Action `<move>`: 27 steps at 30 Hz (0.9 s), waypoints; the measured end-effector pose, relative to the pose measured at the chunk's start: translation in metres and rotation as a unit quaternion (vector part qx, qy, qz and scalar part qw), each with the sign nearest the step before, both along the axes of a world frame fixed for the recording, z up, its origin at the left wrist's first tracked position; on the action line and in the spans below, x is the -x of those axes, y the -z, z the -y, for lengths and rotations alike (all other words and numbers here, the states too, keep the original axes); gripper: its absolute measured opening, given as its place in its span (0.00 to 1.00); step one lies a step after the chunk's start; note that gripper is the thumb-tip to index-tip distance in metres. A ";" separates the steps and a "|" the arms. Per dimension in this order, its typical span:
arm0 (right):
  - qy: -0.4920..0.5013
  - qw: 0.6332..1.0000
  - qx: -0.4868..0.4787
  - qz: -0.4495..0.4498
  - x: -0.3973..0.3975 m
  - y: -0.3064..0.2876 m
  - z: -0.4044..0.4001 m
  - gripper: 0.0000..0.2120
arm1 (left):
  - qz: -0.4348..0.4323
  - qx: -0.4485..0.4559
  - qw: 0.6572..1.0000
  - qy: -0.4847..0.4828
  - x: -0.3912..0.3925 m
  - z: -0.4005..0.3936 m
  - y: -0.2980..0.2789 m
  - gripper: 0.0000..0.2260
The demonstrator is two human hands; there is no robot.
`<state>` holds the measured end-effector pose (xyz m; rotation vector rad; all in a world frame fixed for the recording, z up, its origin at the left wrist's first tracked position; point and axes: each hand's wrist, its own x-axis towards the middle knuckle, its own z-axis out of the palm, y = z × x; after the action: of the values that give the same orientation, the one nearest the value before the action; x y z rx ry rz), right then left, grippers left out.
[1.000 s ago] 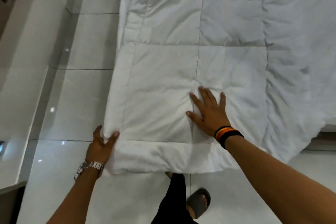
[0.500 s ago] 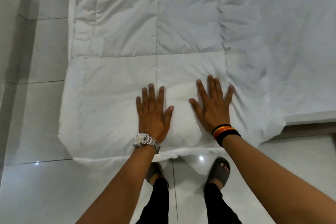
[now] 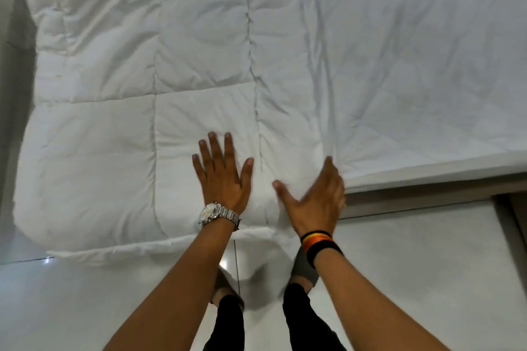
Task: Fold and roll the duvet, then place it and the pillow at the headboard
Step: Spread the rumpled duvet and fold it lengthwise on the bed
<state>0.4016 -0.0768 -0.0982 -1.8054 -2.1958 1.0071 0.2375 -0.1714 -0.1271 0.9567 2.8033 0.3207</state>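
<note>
A white quilted duvet (image 3: 119,100) lies folded lengthwise along the left part of the bed, its near end hanging over the bed's foot toward the floor. My left hand (image 3: 224,174), with a metal watch at the wrist, rests flat on the duvet's near end, fingers spread. My right hand (image 3: 316,199), with dark and orange bands at the wrist, is blurred at the duvet's right edge, fingers apart and holding nothing. No pillow is in view.
The white bed sheet (image 3: 427,65) covers the mattress to the right of the duvet. The bed's foot edge (image 3: 427,177) runs to the right. Glossy white floor tiles (image 3: 413,265) lie below, with my legs and sandalled feet (image 3: 305,271) close to the bed.
My left hand came off the duvet's left corner onto its top beside the right hand. My right hand has since swept right to the duvet's edge. The view shifted right.
</note>
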 end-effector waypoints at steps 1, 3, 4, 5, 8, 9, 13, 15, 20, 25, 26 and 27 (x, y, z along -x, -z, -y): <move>0.006 1.000 0.007 -0.009 0.005 -0.004 -0.003 0.60 | 0.003 -0.001 1.000 -0.005 -0.002 -0.002 0.000 0.34; 0.001 0.998 0.034 -0.045 0.011 -0.007 -0.014 0.52 | 0.011 0.000 1.000 -0.004 -0.008 -0.005 0.000 0.34; -0.021 0.996 0.048 -0.066 0.015 -0.009 -0.017 0.47 | 0.012 -0.001 1.000 -0.003 -0.010 -0.006 -0.002 0.34; -0.055 0.993 0.055 -0.088 0.017 -0.012 -0.018 0.41 | 0.015 -0.006 1.000 -0.001 -0.012 -0.006 -0.005 0.34; -0.117 0.982 0.006 -0.148 0.003 -0.024 -0.029 0.30 | 0.039 -0.033 0.999 0.002 -0.017 -0.009 -0.020 0.32; -0.109 0.982 -0.014 -0.151 -0.011 -0.021 -0.039 0.28 | 0.039 -0.040 0.998 0.008 -0.017 -0.011 -0.024 0.31; -0.027 0.994 -0.007 -0.103 -0.061 0.004 -0.067 0.30 | 0.040 -0.001 0.995 0.096 -0.019 -0.014 -0.022 0.31; -0.024 0.997 -0.042 -0.060 -0.043 0.004 -0.054 0.36 | 0.054 0.000 0.993 0.109 -0.018 -0.009 -0.016 0.32; -0.140 0.975 -0.167 -0.031 0.038 -0.012 0.006 0.41 | 0.036 -0.061 0.997 0.039 0.023 0.052 -0.028 0.30; -0.304 0.935 -0.178 -0.021 0.146 -0.009 0.063 0.35 | 0.024 -0.072 0.984 -0.160 0.142 0.170 -0.043 0.32; -0.323 0.930 -0.175 -0.011 0.166 -0.008 0.073 0.35 | 0.031 -0.067 0.979 -0.188 0.166 0.187 -0.045 0.32; -0.339 0.925 -0.170 -0.004 0.191 -0.008 0.084 0.35 | 0.039 -0.063 0.976 -0.207 0.192 0.205 -0.048 0.32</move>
<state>0.2105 -0.1613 -0.0900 -0.8961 -2.8379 0.6342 0.0452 -0.3761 -0.0794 0.3578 2.9175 0.5799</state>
